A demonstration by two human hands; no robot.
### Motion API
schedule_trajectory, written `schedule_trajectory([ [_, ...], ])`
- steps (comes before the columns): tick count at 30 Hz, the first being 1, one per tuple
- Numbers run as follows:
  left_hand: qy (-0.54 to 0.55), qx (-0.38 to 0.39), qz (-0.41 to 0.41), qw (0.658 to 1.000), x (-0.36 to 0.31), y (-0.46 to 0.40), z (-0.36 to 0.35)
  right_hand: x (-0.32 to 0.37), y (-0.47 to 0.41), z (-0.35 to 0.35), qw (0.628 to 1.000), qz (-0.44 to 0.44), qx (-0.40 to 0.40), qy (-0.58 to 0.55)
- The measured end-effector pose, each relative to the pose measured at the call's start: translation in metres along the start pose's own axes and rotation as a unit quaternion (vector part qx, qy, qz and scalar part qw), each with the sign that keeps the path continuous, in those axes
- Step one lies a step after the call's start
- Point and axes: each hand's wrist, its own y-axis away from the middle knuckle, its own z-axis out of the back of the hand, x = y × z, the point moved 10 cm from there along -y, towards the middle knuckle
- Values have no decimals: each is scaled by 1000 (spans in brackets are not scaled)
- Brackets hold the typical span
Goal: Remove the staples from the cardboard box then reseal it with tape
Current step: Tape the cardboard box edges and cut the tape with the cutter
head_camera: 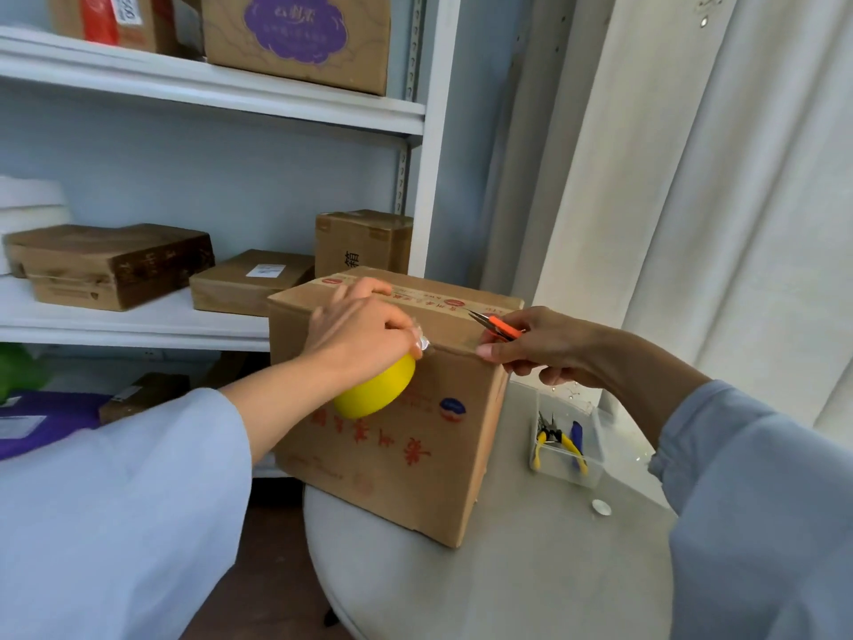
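Resealing stage: box (392, 408) on the bench (531, 570); left hand (360, 334) grips the yellow tape roll (376, 392) at its 9-o'clock top edge, right hand (549, 348) holds orange snips (496, 326) at 3 o'clock, likely to cut the tape.

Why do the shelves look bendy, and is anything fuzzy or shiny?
Head view: the wide-angle lens bows the shelves and tilts the curtain; the left hand on the yellow tape dispenser is slightly motion-blurred; clear tape at the cardboard box edge glints; the right hand with orange scissors looks sharper; light is soft, shadows faint.
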Motion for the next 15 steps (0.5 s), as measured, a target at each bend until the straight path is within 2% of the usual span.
schedule_trajectory([
  [3,-54,82,-5,995,6,-4,-17,2,0,6,998,20,-48,-25],
  [6,-42,116,-23,992,-7,-1,-30,-8,-3,30,975,42,-214,-45],
  [9,-21,143,-45,988,-30,6,-38,-15,4,45,937,34,-348,21],
  [12,73,75,2,994,-19,-3,-4,-2,8,37,922,59,-379,47],
  [13,81,55,25,995,-5,-6,6,5,9,31,924,68,-372,56],
  [15,35,62,74,995,23,-8,15,11,4,20,934,72,-343,64],
])
